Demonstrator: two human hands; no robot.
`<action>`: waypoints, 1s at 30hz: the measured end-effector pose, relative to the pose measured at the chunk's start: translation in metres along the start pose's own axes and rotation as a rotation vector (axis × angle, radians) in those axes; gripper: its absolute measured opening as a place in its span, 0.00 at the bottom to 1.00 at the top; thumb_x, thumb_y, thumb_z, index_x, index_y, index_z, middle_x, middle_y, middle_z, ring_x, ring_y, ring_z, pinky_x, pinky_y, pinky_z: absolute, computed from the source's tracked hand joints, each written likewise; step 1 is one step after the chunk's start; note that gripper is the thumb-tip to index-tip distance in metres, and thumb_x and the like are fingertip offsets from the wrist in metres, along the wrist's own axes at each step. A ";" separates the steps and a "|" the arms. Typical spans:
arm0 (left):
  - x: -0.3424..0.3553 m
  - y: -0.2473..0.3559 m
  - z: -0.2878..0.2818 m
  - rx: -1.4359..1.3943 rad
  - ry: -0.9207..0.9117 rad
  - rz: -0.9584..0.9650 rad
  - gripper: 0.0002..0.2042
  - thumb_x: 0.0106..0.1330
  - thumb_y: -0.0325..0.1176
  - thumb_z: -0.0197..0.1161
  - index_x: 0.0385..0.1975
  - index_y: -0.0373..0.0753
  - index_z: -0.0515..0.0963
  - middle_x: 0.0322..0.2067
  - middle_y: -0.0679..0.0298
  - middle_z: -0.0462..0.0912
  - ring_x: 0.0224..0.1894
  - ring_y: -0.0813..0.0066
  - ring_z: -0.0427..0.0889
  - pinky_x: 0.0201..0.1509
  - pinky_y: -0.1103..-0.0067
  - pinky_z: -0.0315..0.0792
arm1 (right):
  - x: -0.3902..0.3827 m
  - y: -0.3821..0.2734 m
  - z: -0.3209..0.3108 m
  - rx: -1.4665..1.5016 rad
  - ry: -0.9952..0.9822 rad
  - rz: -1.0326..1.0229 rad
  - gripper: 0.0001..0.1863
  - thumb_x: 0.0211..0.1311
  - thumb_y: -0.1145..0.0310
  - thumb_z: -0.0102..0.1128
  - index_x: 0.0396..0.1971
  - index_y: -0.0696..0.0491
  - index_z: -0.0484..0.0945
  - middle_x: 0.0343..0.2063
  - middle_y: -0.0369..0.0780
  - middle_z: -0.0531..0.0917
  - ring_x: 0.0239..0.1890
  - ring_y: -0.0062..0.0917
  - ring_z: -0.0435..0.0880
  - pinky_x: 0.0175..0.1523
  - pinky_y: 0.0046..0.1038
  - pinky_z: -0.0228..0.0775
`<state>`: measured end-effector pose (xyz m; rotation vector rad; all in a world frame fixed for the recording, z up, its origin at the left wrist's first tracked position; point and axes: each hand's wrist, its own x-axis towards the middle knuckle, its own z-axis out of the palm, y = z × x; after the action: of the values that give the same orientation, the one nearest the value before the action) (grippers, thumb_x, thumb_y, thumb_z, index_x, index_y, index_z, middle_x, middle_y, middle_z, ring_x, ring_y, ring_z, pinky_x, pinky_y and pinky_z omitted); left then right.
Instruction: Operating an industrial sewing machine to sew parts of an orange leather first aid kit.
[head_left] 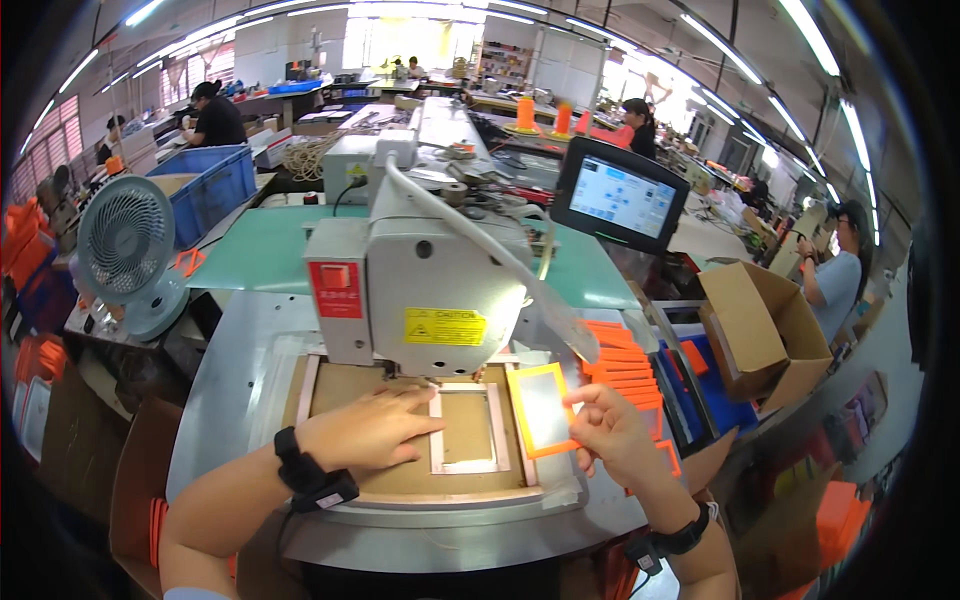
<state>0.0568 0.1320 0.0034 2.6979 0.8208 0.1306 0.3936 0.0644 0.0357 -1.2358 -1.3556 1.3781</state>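
My left hand lies flat on the brown template board under the white sewing machine head, its fingertips touching the left side of the pale rectangular clamp frame. My right hand pinches an orange rectangular frame with a clear window by its lower right corner, holding it tilted just right of the clamp frame. A stack of the same orange frames lies fanned out behind my right hand.
A touch-screen panel stands at the back right, an open cardboard box at the right, a small fan and a blue crate at the left. Other people work at benches behind and at the right.
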 end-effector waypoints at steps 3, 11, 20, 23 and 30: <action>-0.004 -0.008 0.000 -0.073 0.013 0.018 0.25 0.65 0.38 0.62 0.64 0.43 0.74 0.68 0.43 0.63 0.72 0.47 0.60 0.76 0.60 0.53 | 0.016 0.011 0.019 -0.014 -0.053 0.038 0.09 0.69 0.76 0.59 0.46 0.60 0.76 0.27 0.36 0.79 0.19 0.15 0.79 0.20 0.18 0.72; -0.011 -0.011 0.010 -0.126 0.040 -0.001 0.27 0.66 0.36 0.62 0.67 0.47 0.71 0.71 0.47 0.58 0.74 0.50 0.58 0.76 0.56 0.50 | 0.052 0.012 0.054 -0.331 -0.255 0.215 0.10 0.69 0.75 0.60 0.46 0.61 0.75 0.23 0.31 0.78 0.19 0.12 0.78 0.22 0.18 0.72; -0.004 0.000 0.012 -0.043 0.128 -0.068 0.25 0.67 0.39 0.62 0.65 0.46 0.72 0.70 0.53 0.61 0.70 0.50 0.62 0.72 0.51 0.57 | 0.065 0.007 0.060 -0.496 -0.371 0.274 0.09 0.67 0.76 0.62 0.44 0.61 0.75 0.23 0.33 0.78 0.19 0.14 0.78 0.22 0.20 0.73; 0.000 0.010 0.010 0.073 0.166 -0.095 0.25 0.66 0.43 0.64 0.62 0.45 0.74 0.68 0.52 0.64 0.70 0.56 0.64 0.67 0.51 0.62 | 0.068 0.006 0.061 -0.584 -0.392 0.236 0.10 0.66 0.75 0.63 0.44 0.59 0.76 0.22 0.34 0.78 0.19 0.16 0.79 0.23 0.22 0.73; 0.004 0.023 0.005 0.179 0.148 -0.115 0.29 0.65 0.45 0.65 0.64 0.40 0.71 0.68 0.56 0.64 0.70 0.58 0.63 0.67 0.54 0.61 | 0.067 -0.001 0.068 -0.986 -0.349 -0.035 0.16 0.62 0.67 0.65 0.46 0.58 0.76 0.29 0.46 0.84 0.30 0.41 0.86 0.37 0.37 0.78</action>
<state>0.0731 0.1143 0.0066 2.8247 1.0767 0.2438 0.3145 0.1174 0.0261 -1.5853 -2.4482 0.9035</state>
